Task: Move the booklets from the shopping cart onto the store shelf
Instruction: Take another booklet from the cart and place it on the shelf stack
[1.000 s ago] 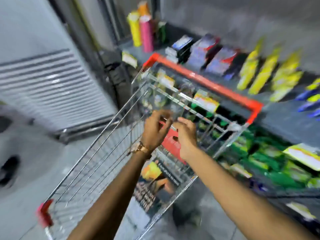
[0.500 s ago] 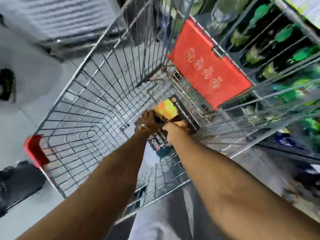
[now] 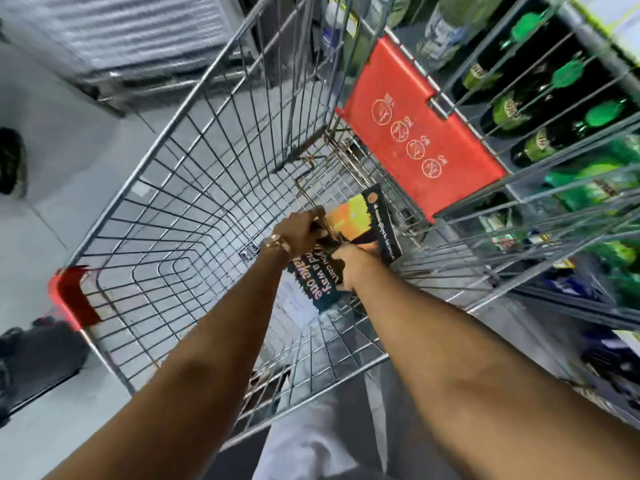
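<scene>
Both hands reach down into the wire shopping cart point(image 3: 180, 188). The left hand point(image 3: 301, 230), with a gold watch point(image 3: 277, 243) on its wrist, is curled over the upper left edge of the booklets point(image 3: 349, 251), fingers closed around that edge. The right hand point(image 3: 353, 266) grips the same stack lower down on its right side, thumb on the cover and fingers tucked out of sight beneath.

The booklets lie on the cart floor, near the child-seat end. One cover is dark teal with large pale lettering; the one farther away shows an orange and yellow sunset picture with a dark band of text along its side. Whether the stack rests on the wire or is lifted just off it cannot be told.

A red plastic seat flap point(image 3: 415, 133) with four round white symbols stands just beyond the booklets. To the right, through the wire, store shelves point(image 3: 588, 188) carry green-capped bottles point(image 3: 519, 109) and green packets. A red corner bumper point(image 3: 74, 296) caps the cart's front left rim.
</scene>
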Tool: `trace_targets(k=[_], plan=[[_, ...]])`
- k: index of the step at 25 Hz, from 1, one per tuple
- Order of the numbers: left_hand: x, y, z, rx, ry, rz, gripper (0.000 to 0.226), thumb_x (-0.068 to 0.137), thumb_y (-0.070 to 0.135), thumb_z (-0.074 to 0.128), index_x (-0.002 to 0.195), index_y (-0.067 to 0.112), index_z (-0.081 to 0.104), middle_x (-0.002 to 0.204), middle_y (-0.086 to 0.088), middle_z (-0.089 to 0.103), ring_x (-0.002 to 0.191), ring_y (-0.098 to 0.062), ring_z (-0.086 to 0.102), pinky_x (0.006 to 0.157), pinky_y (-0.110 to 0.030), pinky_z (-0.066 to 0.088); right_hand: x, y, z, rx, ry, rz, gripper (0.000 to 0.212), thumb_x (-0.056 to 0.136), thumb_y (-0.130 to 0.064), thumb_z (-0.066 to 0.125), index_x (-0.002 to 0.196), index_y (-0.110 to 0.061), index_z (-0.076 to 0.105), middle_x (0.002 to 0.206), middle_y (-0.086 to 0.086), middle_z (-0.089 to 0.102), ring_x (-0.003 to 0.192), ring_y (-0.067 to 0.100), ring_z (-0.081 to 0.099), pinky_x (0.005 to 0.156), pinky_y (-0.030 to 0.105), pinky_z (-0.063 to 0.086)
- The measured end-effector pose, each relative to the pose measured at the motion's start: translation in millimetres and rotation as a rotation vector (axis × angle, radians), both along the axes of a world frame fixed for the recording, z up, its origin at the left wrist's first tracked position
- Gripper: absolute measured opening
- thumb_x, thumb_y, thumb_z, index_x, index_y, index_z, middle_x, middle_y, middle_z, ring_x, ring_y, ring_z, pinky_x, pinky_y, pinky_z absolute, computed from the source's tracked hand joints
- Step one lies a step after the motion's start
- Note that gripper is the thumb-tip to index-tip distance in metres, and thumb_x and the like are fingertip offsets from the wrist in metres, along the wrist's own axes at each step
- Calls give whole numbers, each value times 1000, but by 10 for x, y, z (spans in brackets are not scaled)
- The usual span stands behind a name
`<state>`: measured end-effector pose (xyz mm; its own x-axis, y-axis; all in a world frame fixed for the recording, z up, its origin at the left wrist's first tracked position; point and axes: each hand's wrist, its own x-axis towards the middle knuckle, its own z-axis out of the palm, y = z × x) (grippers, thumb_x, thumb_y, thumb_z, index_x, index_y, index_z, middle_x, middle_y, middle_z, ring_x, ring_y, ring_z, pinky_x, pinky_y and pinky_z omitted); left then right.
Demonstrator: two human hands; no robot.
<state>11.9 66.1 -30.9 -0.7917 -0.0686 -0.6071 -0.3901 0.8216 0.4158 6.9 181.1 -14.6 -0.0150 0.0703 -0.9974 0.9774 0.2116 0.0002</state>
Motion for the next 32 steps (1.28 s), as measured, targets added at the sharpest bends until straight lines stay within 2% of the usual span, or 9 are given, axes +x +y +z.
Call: trace_targets(k=[3,6,10,15,18,23,26,30,32], plan=[[67,-8,516,197,148,208,43,82,27,65,124,24,58,116,-12,70,109,-30,65,93,-43,53,-3,65,427,-16,143,-280,34,90,-24,52,115,-1,55,113,8,61,101,23,58,84,36,48],[12,-63,1300,482,275,393,34,77,21,67,110,22,61,98,-7,71,90,-13,70,88,-37,56,-92,213,935,71,468,-460,49,95,-34,51,138,-13,44,137,9,52,125,25,51,102,37,41],[-110,-50,2420,660,419,376,24,87,-7,62,96,15,60,66,13,71,61,11,64,61,-6,51,-122,532,1783,-49,551,-453,80,80,-70,49,145,-25,38,157,2,31,144,23,32,114,42,28],[-299,252,3656,761,692,238,26,85,-2,60,85,23,68,70,13,74,66,1,67,66,-11,54,-134,1003,2828,-227,856,-501,79,85,-57,54,152,-29,22,161,-9,17,148,12,20,111,34,26],[-372,634,4183,852,867,170,28,88,-3,55,88,23,67,77,15,76,73,2,70,72,-12,56,-242,1365,3285,-214,1199,-629,67,92,-28,57,151,-21,26,158,-5,26,140,5,30,94,11,35],[-683,1500,5000,1046,1145,61,18,92,1,56,102,14,62,89,9,76,88,-9,69,85,-23,54,-426,2353,4475,116,1917,-525,62,95,-16,54,149,-8,26,134,-18,37,125,-8,36,104,5,27],[-938,2139,5563,1184,1212,-6,16,93,1,56,97,14,63,82,9,76,82,-7,69,77,-21,54,-570,3024,5200,428,2200,-403,63,89,-30,55,144,-4,40,143,-3,50,132,10,48,114,34,36],[-1391,2978,6317,1199,1184,-167,2,90,12,63,92,13,64,75,6,72,63,-1,66,63,-18,53,-656,3969,6154,753,2246,-239,23,84,-23,62,106,-15,65,96,-9,70,88,6,65,85,26,51],[-1642,3372,6665,1016,1247,-266,17,80,29,70,79,12,66,71,0,66,61,-5,59,61,-21,46,-769,4380,6508,882,2116,-218,26,85,-16,65,110,-11,68,92,-4,65,86,10,60,81,28,50]])
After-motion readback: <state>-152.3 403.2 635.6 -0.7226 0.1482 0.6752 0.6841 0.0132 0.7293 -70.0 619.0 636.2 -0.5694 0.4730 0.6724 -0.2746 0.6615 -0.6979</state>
